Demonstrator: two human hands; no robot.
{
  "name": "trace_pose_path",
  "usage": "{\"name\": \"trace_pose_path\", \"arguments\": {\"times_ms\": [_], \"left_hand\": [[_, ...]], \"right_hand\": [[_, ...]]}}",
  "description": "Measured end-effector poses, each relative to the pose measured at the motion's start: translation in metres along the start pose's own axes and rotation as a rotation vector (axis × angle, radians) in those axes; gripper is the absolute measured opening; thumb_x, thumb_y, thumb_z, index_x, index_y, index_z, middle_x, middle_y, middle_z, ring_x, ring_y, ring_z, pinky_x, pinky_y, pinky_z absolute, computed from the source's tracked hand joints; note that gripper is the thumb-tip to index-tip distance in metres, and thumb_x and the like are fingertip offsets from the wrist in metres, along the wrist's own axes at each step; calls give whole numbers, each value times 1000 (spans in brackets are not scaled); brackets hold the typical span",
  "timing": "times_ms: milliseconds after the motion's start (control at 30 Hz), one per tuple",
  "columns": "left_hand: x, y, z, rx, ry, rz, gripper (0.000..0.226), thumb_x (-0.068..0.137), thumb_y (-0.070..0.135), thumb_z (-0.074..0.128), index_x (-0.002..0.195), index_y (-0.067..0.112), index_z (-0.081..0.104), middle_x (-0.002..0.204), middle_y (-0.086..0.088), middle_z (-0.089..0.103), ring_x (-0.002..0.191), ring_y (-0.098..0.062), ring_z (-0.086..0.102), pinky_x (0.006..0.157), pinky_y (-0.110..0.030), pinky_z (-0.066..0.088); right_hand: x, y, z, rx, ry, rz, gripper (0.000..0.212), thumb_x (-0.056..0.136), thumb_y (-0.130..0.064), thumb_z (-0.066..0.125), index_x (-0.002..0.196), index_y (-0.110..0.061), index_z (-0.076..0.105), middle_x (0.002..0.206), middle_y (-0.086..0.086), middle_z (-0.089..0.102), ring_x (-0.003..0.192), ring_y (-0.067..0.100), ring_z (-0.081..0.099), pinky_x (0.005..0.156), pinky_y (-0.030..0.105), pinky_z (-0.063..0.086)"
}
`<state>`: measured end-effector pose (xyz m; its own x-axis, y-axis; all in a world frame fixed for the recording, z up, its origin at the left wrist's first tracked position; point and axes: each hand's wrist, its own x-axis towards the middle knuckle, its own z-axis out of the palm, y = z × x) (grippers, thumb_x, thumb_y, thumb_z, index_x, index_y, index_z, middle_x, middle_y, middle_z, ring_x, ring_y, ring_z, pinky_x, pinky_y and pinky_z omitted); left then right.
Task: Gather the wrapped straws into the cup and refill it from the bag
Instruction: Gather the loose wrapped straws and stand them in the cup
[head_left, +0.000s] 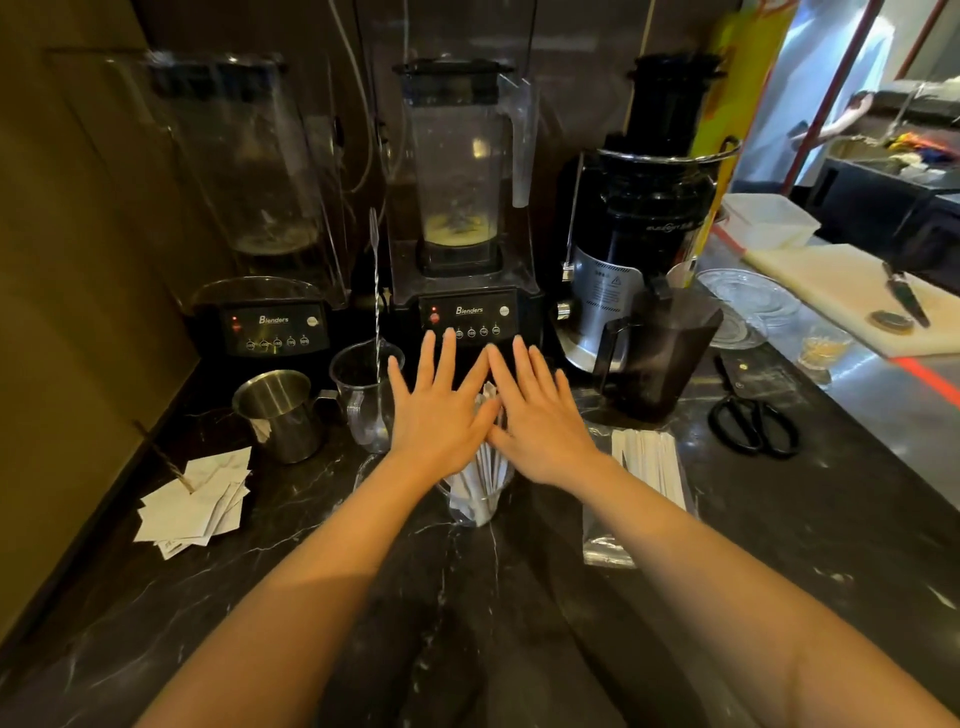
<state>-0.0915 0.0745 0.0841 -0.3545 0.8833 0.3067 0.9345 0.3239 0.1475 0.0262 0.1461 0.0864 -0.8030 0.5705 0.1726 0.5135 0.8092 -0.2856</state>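
Note:
A clear cup (475, 506) stands on the black marble counter, packed with white wrapped straws (485, 467) that stick up out of it. My left hand (441, 410) and my right hand (540, 421) hover flat above the straw tops, palms down, fingers spread, thumbs nearly touching; neither holds anything. To the right of the cup lies a clear plastic bag (608, 540) with more wrapped straws (647, 460) inside it, partly hidden by my right forearm.
Two blenders (467, 312) and a juicer (634, 244) line the back wall. A steel pitcher (280, 415), a clear measuring cup (363, 400), paper slips (197, 504) at left, black scissors (753, 426) and a cutting board with a knife (906, 299) at right.

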Motion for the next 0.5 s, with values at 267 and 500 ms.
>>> {"name": "trace_pose_path", "arguments": {"times_ms": [267, 500], "left_hand": [[12, 49, 4, -21, 12, 104, 59, 90, 52, 21, 140, 34, -4, 155, -11, -6, 141, -26, -14, 109, -50, -12], [-2, 94, 40, -194, -146, 203, 60, 91, 50, 26, 139, 34, -6, 155, -7, -8, 141, -22, -11, 113, -40, -4]], "right_hand": [[-26, 49, -26, -38, 42, 194, 74, 90, -54, 29, 139, -28, -21, 154, 8, -21, 141, 24, -19, 114, 46, -5], [-65, 98, -19, 35, -49, 392, 78, 89, -54, 32, 141, -23, -17, 154, 11, -19, 142, 29, -12, 115, 48, 3]]}}
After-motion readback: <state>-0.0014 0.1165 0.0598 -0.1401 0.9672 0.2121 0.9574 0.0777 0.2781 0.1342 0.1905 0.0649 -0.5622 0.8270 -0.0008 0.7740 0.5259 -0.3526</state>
